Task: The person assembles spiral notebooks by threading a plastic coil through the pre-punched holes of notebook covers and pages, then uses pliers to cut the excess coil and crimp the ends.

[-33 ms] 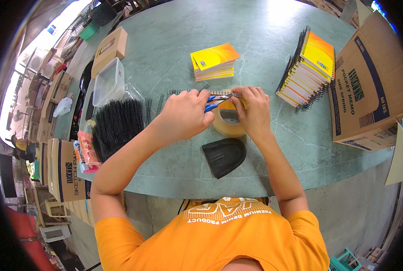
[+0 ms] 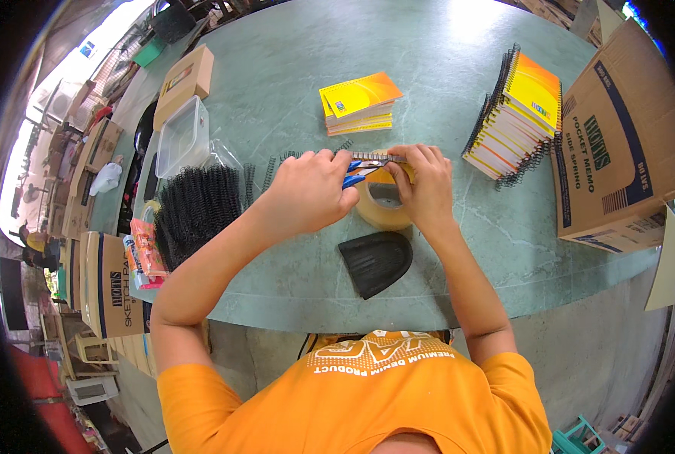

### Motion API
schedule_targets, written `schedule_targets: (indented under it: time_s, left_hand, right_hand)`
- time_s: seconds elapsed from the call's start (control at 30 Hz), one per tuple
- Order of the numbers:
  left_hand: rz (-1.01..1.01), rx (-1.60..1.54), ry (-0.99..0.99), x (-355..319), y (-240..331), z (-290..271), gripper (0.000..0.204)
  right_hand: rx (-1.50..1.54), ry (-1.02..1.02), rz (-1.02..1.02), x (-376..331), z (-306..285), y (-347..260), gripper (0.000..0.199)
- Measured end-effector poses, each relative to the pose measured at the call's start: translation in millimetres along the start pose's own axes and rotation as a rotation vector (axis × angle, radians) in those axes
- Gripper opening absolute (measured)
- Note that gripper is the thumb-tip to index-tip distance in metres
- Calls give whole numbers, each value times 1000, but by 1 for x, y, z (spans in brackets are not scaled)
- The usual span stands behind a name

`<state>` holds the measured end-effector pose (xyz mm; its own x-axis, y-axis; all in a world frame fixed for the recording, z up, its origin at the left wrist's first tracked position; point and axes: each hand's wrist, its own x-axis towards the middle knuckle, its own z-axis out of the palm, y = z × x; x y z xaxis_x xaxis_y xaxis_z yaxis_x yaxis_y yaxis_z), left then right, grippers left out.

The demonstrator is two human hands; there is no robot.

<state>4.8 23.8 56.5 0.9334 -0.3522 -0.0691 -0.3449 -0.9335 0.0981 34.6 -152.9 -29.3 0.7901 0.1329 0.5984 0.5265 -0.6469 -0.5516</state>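
Note:
My left hand (image 2: 307, 191) is closed around blue-handled pliers (image 2: 354, 181), whose metal jaws point right toward my right fingertips. My right hand (image 2: 428, 189) pinches the right end of a black spiral binding coil (image 2: 369, 156) that runs between both hands. Whether a notebook's edge sits inside that coil is hard to make out behind the fingers. Just under the hands stands a wide roll of tape (image 2: 383, 216), partly covered by them. Nearer to me lies a black ribbed, rounded pad (image 2: 375, 263).
Beyond my hands is a short stack of yellow-orange notebooks (image 2: 360, 102). Spiral-bound ones (image 2: 515, 121) pile up at the right, beside a cardboard box (image 2: 625, 144). At left lie a heap of black coils (image 2: 197, 208), a clear plastic container (image 2: 184, 140) and a small brown box (image 2: 184, 85).

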Motion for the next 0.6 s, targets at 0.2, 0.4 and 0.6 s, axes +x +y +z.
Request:
schedule_targets:
  time_s: [0.2, 0.4, 0.6]
  left_hand:
    - [8, 103, -86, 6, 6, -6, 30]
    - [65, 168, -74, 13, 4, -8, 24]
    - [16, 44, -30, 0, -6, 7, 25]
  right_hand:
    - [75, 36, -12, -2, 3, 1, 19]
    - [88, 43, -29, -4, 3, 1, 19]
    - [82, 28, -54, -3, 0, -2, 17]
